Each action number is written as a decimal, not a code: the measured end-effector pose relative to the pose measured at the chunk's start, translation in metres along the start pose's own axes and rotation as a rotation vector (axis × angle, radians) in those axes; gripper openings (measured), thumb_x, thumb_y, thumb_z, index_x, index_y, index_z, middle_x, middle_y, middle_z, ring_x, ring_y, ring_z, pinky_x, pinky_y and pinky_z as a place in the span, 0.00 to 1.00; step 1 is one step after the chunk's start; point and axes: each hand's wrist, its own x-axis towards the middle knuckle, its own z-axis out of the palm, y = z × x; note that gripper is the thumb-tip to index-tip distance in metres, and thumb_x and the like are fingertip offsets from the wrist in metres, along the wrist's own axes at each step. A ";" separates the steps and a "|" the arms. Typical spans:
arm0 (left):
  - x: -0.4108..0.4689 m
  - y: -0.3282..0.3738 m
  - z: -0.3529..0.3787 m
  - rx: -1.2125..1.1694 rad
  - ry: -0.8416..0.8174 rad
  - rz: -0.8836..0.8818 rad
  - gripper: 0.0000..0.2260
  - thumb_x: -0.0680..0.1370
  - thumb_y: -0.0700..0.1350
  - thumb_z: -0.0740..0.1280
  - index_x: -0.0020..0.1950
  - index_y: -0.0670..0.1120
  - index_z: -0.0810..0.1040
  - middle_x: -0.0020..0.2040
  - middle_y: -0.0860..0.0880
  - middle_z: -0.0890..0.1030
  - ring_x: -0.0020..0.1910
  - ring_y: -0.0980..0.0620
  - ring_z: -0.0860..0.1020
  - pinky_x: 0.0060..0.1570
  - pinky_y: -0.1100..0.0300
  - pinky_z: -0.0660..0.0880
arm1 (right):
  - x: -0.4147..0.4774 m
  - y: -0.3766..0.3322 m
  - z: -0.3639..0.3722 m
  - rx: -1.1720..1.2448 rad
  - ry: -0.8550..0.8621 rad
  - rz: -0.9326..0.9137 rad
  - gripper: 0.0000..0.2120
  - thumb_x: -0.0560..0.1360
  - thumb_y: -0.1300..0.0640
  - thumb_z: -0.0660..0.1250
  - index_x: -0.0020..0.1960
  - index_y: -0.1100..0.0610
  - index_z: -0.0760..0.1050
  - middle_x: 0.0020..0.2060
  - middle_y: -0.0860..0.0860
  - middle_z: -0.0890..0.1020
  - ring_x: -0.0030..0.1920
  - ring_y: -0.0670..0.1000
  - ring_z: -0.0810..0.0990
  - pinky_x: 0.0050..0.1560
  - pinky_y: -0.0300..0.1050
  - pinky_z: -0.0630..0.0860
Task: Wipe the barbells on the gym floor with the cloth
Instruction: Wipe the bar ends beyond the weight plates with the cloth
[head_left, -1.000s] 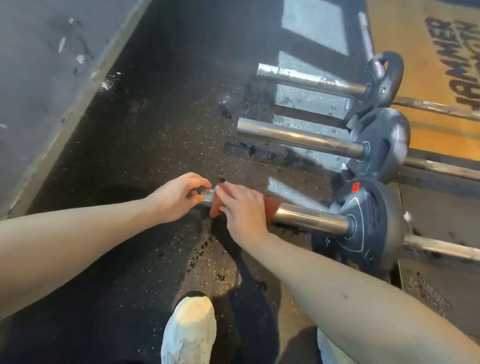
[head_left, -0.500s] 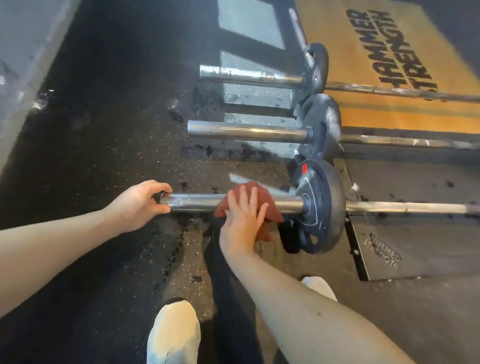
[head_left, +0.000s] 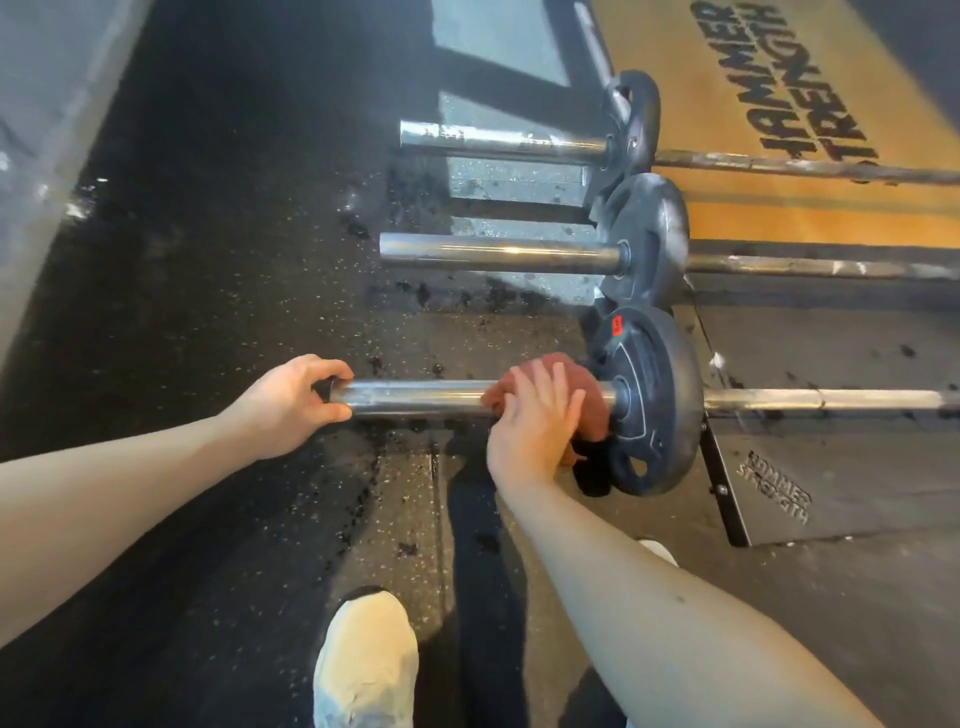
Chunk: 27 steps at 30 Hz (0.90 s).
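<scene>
1. Since half a second ago, the right hand (head_left: 530, 415) has slid the cloth (head_left: 587, 384) along the sleeve toward 3 o'clock, and the cloth now touches the collar beside the plate (head_left: 649, 410). The left hand (head_left: 291, 402) keeps its hold on the sleeve's end.
2. Left hand: fingers and thumb are curled round the free end of the nearest barbell (head_left: 415, 397), grasping it at about 9 o'clock from the cloth.
3. Right hand: the fingers lie nearly straight across the top of the rust-red cloth and press it onto the chrome sleeve. The palm is on the near side of the bar, and the cloth hangs down below it.
4. Bare chrome shows on the sleeve between the two hands.
5. The nearest barbell lies across the speckled black floor (head_left: 208, 260) from 9 to 3 o'clock, with its thin shaft running on past the plate.
6. At 12 o'clock from it lies the middle barbell (head_left: 498, 254), parallel to it and carrying its own dark plate. The far barbell (head_left: 498, 140) lies beyond that one, also parallel.
7. An orange platform (head_left: 727, 78) with black lettering sits at about 1 o'clock.
8. A pale shoe (head_left: 363, 660) stands on the floor at 6 o'clock, between the forearms.
</scene>
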 end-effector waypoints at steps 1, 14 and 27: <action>0.000 0.000 0.000 -0.002 -0.001 0.002 0.17 0.76 0.47 0.75 0.60 0.62 0.75 0.54 0.57 0.76 0.44 0.55 0.78 0.42 0.66 0.72 | -0.010 -0.023 0.011 0.014 -0.036 -0.109 0.20 0.82 0.57 0.61 0.73 0.48 0.74 0.77 0.46 0.68 0.81 0.51 0.55 0.81 0.59 0.44; -0.005 -0.005 0.002 -0.129 0.010 0.029 0.14 0.77 0.47 0.75 0.58 0.61 0.77 0.54 0.56 0.75 0.42 0.60 0.78 0.44 0.67 0.73 | 0.027 0.082 -0.026 -0.010 -0.148 -0.445 0.19 0.82 0.62 0.64 0.73 0.54 0.75 0.75 0.50 0.72 0.78 0.54 0.65 0.80 0.58 0.55; -0.012 0.009 0.022 -0.293 -0.013 -0.049 0.13 0.83 0.54 0.64 0.66 0.58 0.65 0.54 0.59 0.74 0.49 0.56 0.78 0.40 0.70 0.74 | -0.024 -0.030 0.042 0.057 -0.113 -0.395 0.31 0.76 0.67 0.72 0.74 0.48 0.73 0.77 0.47 0.69 0.80 0.50 0.58 0.81 0.55 0.44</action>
